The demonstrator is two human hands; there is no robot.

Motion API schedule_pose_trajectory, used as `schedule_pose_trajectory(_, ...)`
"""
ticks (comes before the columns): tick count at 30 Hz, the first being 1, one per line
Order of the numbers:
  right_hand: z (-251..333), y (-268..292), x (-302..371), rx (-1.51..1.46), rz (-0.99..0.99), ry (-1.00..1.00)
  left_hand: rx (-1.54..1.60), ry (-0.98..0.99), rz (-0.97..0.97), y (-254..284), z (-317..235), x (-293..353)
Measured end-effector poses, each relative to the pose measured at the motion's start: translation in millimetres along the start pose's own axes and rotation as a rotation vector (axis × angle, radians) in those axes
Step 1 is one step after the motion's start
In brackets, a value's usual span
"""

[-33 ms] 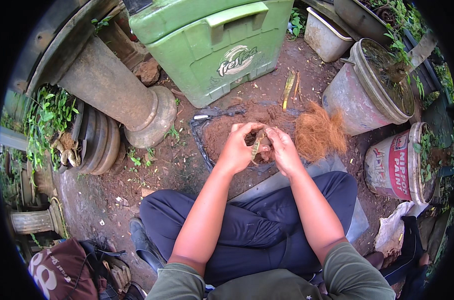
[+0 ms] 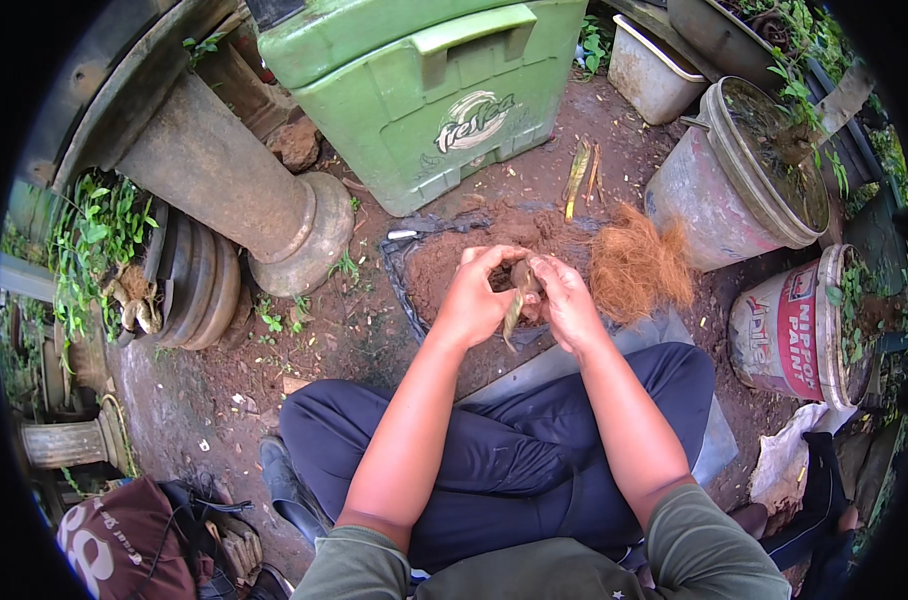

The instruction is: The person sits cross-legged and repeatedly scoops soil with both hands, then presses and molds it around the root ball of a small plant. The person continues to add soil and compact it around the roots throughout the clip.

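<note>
Over a heap of reddish-brown soil (image 2: 436,268), my left hand (image 2: 480,297) and my right hand (image 2: 570,305) meet around a small brownish lump (image 2: 521,274). Its kind is mostly hidden by my fingers. A yellow-green leaf (image 2: 512,318) hangs down from it between my hands. The left thumb and fingers curve around its left side, while the right fingers pinch it from the other. Beneath the soil lies crumpled black plastic (image 2: 398,278). Just right of my right hand sits a tangle of orange-brown coconut fibre (image 2: 632,268).
A green cooler box (image 2: 444,130) stands ahead. Paint buckets (image 2: 696,190) with plants line the right, and a stone pillar (image 2: 224,160) leans in at left. A small silver-and-black tool (image 2: 404,234) rests on the plastic's edge. Dry leaf strips (image 2: 577,178) lie beyond.
The leaf between my hands has turned, and its lower end has shifted slightly down and right. More of the brownish lump shows between my fingers. My arms have hardly moved.
</note>
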State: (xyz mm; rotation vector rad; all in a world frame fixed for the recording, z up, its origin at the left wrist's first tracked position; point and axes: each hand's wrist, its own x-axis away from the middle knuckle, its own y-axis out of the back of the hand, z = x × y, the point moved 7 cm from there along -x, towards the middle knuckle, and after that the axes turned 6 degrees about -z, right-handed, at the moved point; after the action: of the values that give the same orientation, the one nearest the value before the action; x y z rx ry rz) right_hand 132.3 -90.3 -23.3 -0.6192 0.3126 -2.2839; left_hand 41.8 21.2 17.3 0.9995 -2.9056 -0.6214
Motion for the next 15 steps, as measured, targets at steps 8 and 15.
schedule_pose_trajectory(8,-0.2,-12.1,0.1,-0.279,-0.024,-0.076,0.094,-0.103,-0.022,-7.1,-6.5,-9.3)
schedule_pose_trajectory(15,0.8,-27.7,1.8,-0.31,0.071,0.026,0.685,0.256,-0.111,-33.2,13.4,-1.6)
